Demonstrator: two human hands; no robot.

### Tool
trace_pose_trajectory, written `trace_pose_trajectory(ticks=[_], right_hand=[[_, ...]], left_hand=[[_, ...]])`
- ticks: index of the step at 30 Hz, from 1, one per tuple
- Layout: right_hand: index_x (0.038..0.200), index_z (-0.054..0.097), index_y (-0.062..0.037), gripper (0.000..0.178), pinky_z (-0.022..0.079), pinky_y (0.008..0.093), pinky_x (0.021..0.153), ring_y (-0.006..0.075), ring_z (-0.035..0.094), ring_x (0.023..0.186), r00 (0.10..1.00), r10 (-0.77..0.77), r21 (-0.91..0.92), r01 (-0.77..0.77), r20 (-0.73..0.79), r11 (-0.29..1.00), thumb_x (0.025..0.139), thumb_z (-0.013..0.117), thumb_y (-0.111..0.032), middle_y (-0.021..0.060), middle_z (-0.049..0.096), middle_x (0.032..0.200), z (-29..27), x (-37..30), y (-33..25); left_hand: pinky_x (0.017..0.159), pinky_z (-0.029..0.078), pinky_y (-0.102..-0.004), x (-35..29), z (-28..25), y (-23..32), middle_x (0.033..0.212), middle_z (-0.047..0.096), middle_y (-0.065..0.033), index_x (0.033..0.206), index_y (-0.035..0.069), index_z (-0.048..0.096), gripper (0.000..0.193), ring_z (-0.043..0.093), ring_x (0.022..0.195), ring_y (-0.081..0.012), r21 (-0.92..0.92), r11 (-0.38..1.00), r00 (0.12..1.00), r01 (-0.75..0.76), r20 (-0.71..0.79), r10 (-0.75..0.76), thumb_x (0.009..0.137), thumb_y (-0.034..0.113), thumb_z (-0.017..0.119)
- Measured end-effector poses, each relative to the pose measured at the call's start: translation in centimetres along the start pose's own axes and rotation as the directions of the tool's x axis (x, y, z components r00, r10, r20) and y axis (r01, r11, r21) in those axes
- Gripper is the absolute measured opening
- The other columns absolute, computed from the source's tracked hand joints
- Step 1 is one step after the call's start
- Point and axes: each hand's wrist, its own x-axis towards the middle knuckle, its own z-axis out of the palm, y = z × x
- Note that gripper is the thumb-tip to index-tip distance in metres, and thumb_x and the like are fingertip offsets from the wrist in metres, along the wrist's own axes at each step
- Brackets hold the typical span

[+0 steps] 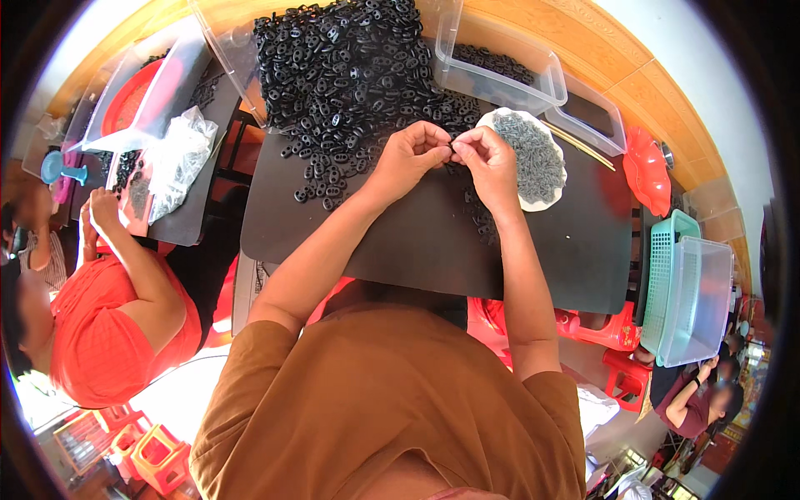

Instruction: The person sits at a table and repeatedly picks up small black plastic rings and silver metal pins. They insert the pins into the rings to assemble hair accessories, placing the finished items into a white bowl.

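In front of me, my left hand [410,158] and my right hand [492,162] meet fingertip to fingertip. Both are closed in a pinch on a small black plastic piece [452,150], mostly hidden by the fingers. Beyond my left hand rises a large heap of black oval pieces with two holes each [342,75], spilling toward me across the dark table [375,250]. Right beside my right hand stands a white scalloped bowl [542,205] full of small grey parts. Below that hand, several small dark parts [482,218] lie scattered on the tabletop.
Behind the bowl is a clear plastic box [500,82] by more black pieces. Two thin sticks [581,145] and a red scalloped dish [647,171] lie to the right. A teal basket [661,275] stands past the table's right edge. A co-worker in red [112,325] sits left.
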Motion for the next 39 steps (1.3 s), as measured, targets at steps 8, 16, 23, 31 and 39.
trace_pose_trajectory(ticks=[8, 16, 23, 31, 39], right_hand=[[0.091, 0.061, -0.0012, 0.004, 0.054, 0.0235, 0.069, 0.0096, 0.066, 0.075, 1.0, -0.011, 0.059, 0.012, -0.015, 0.998, 0.092, 0.065, -0.002, 0.0034, 0.067, 0.083, 0.3, -0.3, 0.6], [0.089, 0.061, -0.0001, 0.007, 0.054, 0.0229, 0.067, 0.01, 0.066, 0.073, 0.993, 0.048, 0.074, -0.041, -0.103, 0.996, 0.092, 0.066, -0.003, 0.004, 0.067, 0.083, 0.5, -0.8, 0.7], [0.09, 0.062, -0.0012, 0.007, 0.053, 0.0224, 0.065, 0.0088, 0.065, 0.072, 0.995, 0.022, 0.069, -0.015, -0.101, 0.997, 0.093, 0.066, -0.005, 0.0037, 0.067, 0.082, 0.6, -0.8, -0.1], [0.092, 0.065, -0.0034, 0.005, 0.05, 0.0207, 0.065, 0.0068, 0.064, 0.076, 0.998, 0.043, 0.132, -0.037, -0.042, 0.991, 0.094, 0.066, -0.008, 0.0014, 0.067, 0.085, 0.3, -0.9, -1.3], [0.092, 0.067, -0.003, 0.002, 0.049, 0.0213, 0.065, 0.0064, 0.061, 0.075, 0.997, 0.021, 0.073, -0.015, -0.078, 0.997, 0.09, 0.068, -0.004, 0.0009, 0.067, 0.085, -0.8, -0.7, -0.6]], left_hand=[[0.071, 0.052, -0.0233, 0.1, 0.0, 0.4, 0.091, 0.069, -0.0026, 0.099, 0.002, 0.064, 0.008, 0.066, 0.083, -0.0096, 0.078, 0.997, 0.998, 0.028, -0.049, -0.024, 0.092, 0.006, 0.066], [0.077, 0.055, -0.0255, -1.0, 1.1, 0.9, 0.096, 0.072, -0.0072, 0.102, -0.001, 0.07, 0.013, 0.068, 0.087, -0.0098, 0.554, 0.808, 0.974, -0.202, 0.031, 0.223, 0.09, 0.003, 0.066], [0.086, 0.054, -0.0265, -1.1, 0.9, 0.7, 0.103, 0.071, -0.0088, 0.108, -0.003, 0.067, 0.018, 0.068, 0.095, -0.0138, 0.112, 0.991, 0.997, 0.068, 0.019, -0.071, 0.092, 0.003, 0.064], [0.084, 0.055, -0.0265, -0.7, 0.2, -0.1, 0.102, 0.07, -0.0083, 0.109, 0.0, 0.067, 0.018, 0.067, 0.094, -0.014, -0.149, 0.979, 0.99, 0.14, 0.05, -0.134, 0.095, 0.012, 0.066], [0.082, 0.055, -0.0246, -0.6, 0.0, 0.3, 0.1, 0.069, -0.0038, 0.109, 0.002, 0.067, 0.017, 0.066, 0.09, -0.0106, -0.189, 0.964, 0.98, 0.186, -0.037, -0.196, 0.094, 0.009, 0.066]])
